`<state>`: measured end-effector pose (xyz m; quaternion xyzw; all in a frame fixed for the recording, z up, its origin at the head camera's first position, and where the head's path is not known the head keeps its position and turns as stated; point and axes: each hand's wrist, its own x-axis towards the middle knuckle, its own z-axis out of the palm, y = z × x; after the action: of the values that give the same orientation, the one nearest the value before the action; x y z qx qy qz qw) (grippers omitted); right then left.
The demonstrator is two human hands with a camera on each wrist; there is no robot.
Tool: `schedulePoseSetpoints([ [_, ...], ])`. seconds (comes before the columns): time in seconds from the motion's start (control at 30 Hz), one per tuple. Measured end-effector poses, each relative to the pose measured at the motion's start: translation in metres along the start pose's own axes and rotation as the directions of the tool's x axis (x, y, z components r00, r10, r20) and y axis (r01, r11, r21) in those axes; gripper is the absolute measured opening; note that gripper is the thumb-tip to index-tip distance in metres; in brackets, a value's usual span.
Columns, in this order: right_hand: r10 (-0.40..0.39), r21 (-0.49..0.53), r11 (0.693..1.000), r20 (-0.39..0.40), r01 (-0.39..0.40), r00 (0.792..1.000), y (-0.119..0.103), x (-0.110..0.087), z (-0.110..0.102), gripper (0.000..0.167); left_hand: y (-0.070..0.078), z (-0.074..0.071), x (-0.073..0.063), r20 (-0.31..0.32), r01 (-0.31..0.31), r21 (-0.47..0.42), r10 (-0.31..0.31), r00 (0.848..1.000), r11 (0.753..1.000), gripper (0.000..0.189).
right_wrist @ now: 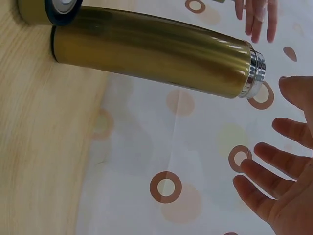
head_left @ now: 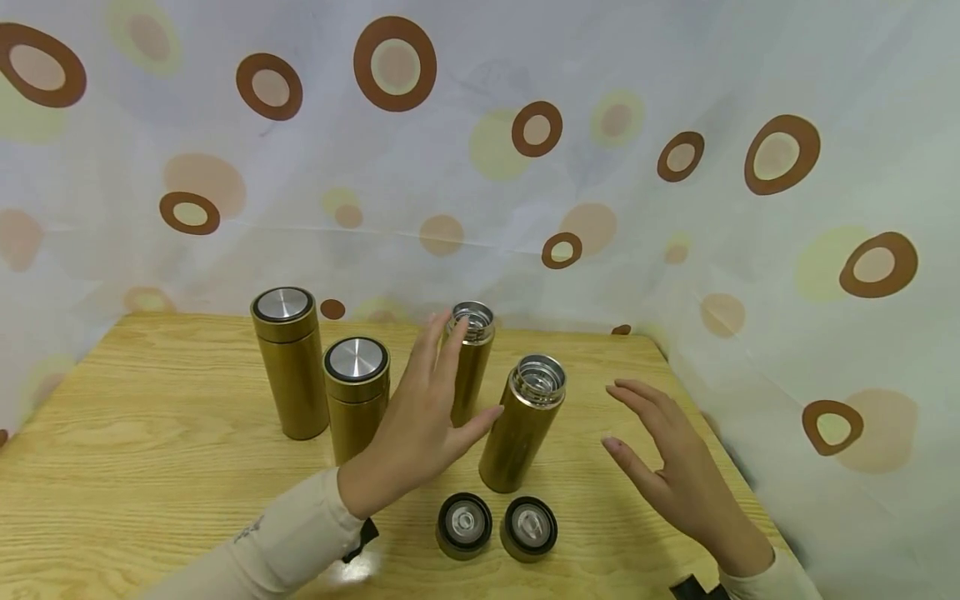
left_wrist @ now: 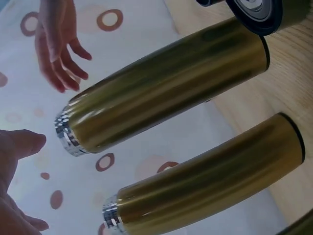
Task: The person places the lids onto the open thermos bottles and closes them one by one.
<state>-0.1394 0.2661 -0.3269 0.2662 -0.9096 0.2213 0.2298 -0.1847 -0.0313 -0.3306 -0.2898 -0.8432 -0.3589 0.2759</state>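
My left hand [head_left: 420, 408] hovers with spread fingers between the capped flasks and the uncapped ones, holding nothing. Just right of its thumb stands an uncapped gold thermos flask [head_left: 516, 442], upright, its steel neck bare. Behind the left fingers is a second uncapped gold flask [head_left: 471, 375], its rim partly covered by them. My right hand [head_left: 675, 467] is in the air right of the nearer uncapped flask, fingers apart and loosely bent, touching nothing. Two screw lids, a left lid [head_left: 463, 527] and a right lid [head_left: 529, 530], sit underside up in front of that flask.
To the left stand two capped gold flasks, a rear one [head_left: 294, 375] and a nearer one [head_left: 356, 417] partly hidden by my left hand and forearm. All are on a wooden table [head_left: 150, 467]. A patterned white cloth [head_left: 465, 183] hangs behind and along the right side.
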Motion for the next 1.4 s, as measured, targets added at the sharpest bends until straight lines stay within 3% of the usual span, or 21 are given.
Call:
schedulePoseSetpoints([
  [0.2, -0.103, 0.017, 0.994, -0.130, 0.106, 0.986, -0.012, -0.012, 0.011, 0.037, -0.014, 0.025, 0.012, 0.025, 0.182, -0.060, -0.180, 0.983, 0.982, 0.101],
  [0.37, -0.136, 0.059, 0.988, -0.114, 0.143, 0.984, -0.022, -0.014, 0.018, 0.037, -0.026, 0.042, 0.024, 0.017, 0.310, -0.139, -0.311, 0.950, 0.940, 0.102],
  [0.47, -0.130, 0.069, 0.989, -0.067, 0.134, 0.989, -0.026, -0.015, 0.022, 0.042, -0.030, 0.051, 0.027, 0.053, 0.402, -0.211, -0.400, 0.915, 0.891, 0.104],
  [0.6, -0.088, 0.064, 0.994, 0.018, 0.087, 0.996, -0.027, -0.018, 0.026, 0.051, -0.037, 0.063, 0.029, 0.097, 0.514, -0.298, -0.510, 0.855, 0.804, 0.109],
  [0.67, -0.068, 0.055, 0.996, 0.061, 0.064, 0.996, -0.028, -0.019, 0.028, 0.052, -0.041, 0.068, 0.029, 0.100, 0.543, -0.330, -0.544, 0.833, 0.772, 0.112],
  [0.73, -0.064, 0.052, 0.997, 0.095, 0.059, 0.993, -0.028, -0.019, 0.031, 0.050, -0.046, 0.073, 0.029, 0.089, 0.552, -0.358, -0.561, 0.823, 0.753, 0.112],
  [0.8, -0.073, 0.053, 0.996, 0.117, 0.067, 0.991, -0.029, -0.019, 0.032, 0.048, -0.049, 0.077, 0.029, 0.080, 0.550, -0.387, -0.567, 0.820, 0.740, 0.110],
  [0.87, -0.089, 0.057, 0.995, 0.129, 0.082, 0.988, -0.029, -0.019, 0.034, 0.048, -0.053, 0.080, 0.029, 0.061, 0.532, -0.406, -0.559, 0.827, 0.743, 0.105],
  [1.07, -0.107, 0.056, 0.993, 0.170, 0.099, 0.980, -0.029, -0.019, 0.036, 0.047, -0.054, 0.082, 0.028, -0.003, 0.452, -0.413, -0.497, 0.868, 0.791, 0.086],
  [1.4, -0.207, 0.063, 0.978, 0.228, 0.198, 0.951, -0.032, -0.014, 0.049, 0.039, -0.049, 0.077, 0.025, 0.012, 0.482, -0.359, -0.513, 0.858, 0.799, 0.084],
])
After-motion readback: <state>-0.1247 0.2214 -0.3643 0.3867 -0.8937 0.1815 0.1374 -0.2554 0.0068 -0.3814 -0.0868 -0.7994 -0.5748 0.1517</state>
